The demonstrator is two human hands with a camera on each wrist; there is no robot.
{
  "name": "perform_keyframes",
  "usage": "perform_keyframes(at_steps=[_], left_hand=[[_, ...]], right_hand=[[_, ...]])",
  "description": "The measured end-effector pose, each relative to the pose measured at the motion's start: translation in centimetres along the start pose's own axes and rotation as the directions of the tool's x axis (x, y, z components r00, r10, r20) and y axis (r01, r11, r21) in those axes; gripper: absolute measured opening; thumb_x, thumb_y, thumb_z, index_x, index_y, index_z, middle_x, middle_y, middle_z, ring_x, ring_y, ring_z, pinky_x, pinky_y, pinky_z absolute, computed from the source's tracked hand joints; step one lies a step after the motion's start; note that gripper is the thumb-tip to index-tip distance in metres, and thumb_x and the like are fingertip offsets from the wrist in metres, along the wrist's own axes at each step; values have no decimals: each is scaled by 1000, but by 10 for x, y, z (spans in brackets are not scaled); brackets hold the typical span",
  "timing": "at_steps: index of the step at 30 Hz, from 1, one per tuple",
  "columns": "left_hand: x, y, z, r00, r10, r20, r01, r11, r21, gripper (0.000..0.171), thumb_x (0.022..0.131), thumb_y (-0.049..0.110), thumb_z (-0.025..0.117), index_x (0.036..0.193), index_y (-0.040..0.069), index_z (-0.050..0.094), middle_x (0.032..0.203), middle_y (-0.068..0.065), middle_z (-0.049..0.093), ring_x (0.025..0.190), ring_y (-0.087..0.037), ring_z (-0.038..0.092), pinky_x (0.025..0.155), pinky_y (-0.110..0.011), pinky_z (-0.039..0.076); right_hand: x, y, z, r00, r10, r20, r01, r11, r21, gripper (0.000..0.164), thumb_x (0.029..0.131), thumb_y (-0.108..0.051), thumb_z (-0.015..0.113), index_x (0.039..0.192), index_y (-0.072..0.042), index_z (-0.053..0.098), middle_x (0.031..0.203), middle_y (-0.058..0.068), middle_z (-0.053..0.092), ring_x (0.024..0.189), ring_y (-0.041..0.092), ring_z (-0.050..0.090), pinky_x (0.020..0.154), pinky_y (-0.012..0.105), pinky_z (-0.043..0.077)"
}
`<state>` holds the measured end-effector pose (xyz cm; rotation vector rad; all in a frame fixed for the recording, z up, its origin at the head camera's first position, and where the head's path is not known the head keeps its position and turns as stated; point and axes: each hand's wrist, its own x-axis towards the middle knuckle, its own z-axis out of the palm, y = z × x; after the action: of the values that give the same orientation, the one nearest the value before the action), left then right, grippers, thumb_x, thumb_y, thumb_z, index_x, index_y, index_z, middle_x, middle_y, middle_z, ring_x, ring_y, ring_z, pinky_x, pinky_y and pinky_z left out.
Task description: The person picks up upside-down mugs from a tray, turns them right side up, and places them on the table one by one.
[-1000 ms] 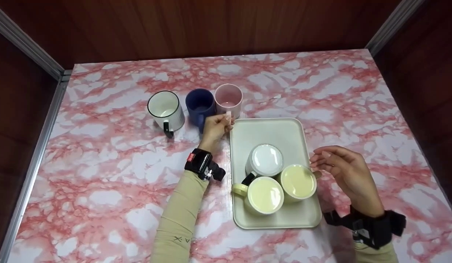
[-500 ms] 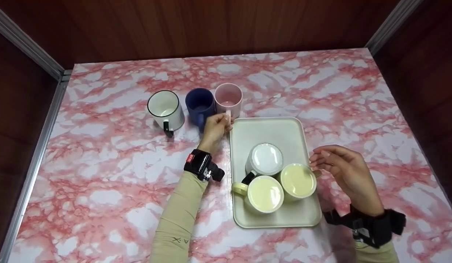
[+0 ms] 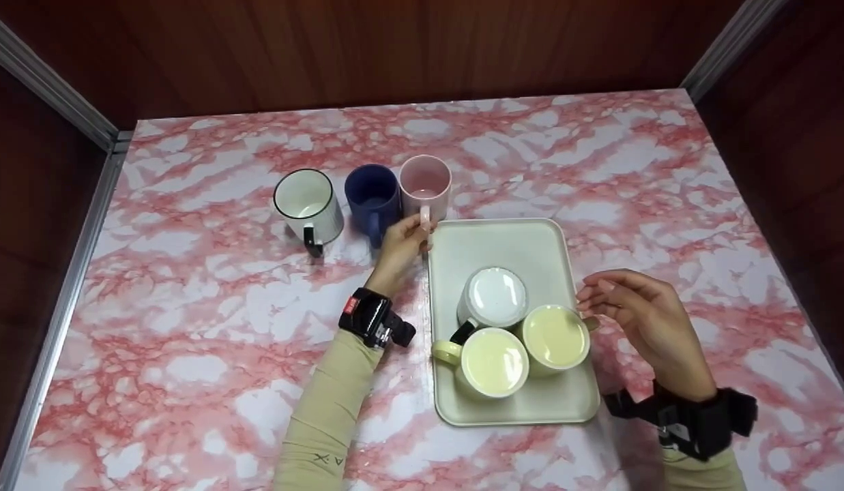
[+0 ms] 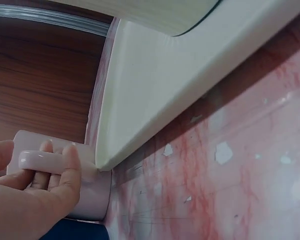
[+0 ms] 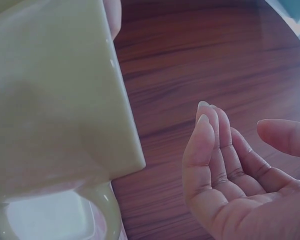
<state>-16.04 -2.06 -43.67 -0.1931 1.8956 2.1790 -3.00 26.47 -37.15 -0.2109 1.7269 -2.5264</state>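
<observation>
My left hand (image 3: 398, 251) has its fingers curled through the handle of an upright pink mug (image 3: 437, 202). In the left wrist view, the fingers wrap that handle while the thumb stands a little apart from it. The mug rests on the table beside the far left corner of a cream tray (image 3: 503, 239). Upside down on the tray are a white mug (image 3: 498, 294) with a black handle, a yellow mug (image 3: 495, 363) and another yellow mug (image 3: 556, 337). Relaxed and holding nothing, my right hand (image 3: 647, 320) hovers beside the right yellow mug, its palm facing the tray.
Left of the pink mug stands a blue mug (image 3: 372, 194), close against it. Farther left is an upright white mug (image 3: 307, 204) with a black rim and handle. Dark wooden walls (image 3: 408, 51) enclose the back and sides of the marbled table (image 3: 203, 368).
My left wrist has lowered slightly toward me and the left, the fingers staying at the pink mug's handle. The right hand and the mugs hold their places.
</observation>
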Motion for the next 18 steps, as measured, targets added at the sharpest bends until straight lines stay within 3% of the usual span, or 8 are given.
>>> perform_keyframes(at_steps=[8, 13, 18], left_hand=[[-11, -2, -3, 998, 49, 28, -50, 998, 44, 43, 93, -1, 46, 134, -10, 35, 129, -27, 45, 118, -30, 45, 96, -37, 39], [-21, -3, -6, 998, 53, 21, -54, 998, 36, 46, 93, 3, 49, 135, -7, 35, 130, -23, 46, 119, -29, 44, 97, -37, 38], [-31, -5, -7, 995, 100, -17, -98, 992, 78, 40, 92, 5, 50, 130, -7, 44, 124, -22, 51, 110, -30, 50, 89, -39, 43]], right_hand=[[0, 0, 0, 999, 25, -42, -26, 999, -19, 20, 91, 6, 47, 101, 24, 52, 86, 23, 63, 76, 27, 63, 69, 32, 52], [0, -1, 1, 997, 36, -65, -38, 998, -44, 21, 91, 5, 48, 101, 24, 52, 86, 23, 63, 76, 26, 62, 69, 31, 52], [0, 0, 1, 996, 43, -76, -46, 998, -42, 20, 91, 5, 49, 100, 23, 53, 85, 22, 63, 76, 26, 62, 69, 31, 52]])
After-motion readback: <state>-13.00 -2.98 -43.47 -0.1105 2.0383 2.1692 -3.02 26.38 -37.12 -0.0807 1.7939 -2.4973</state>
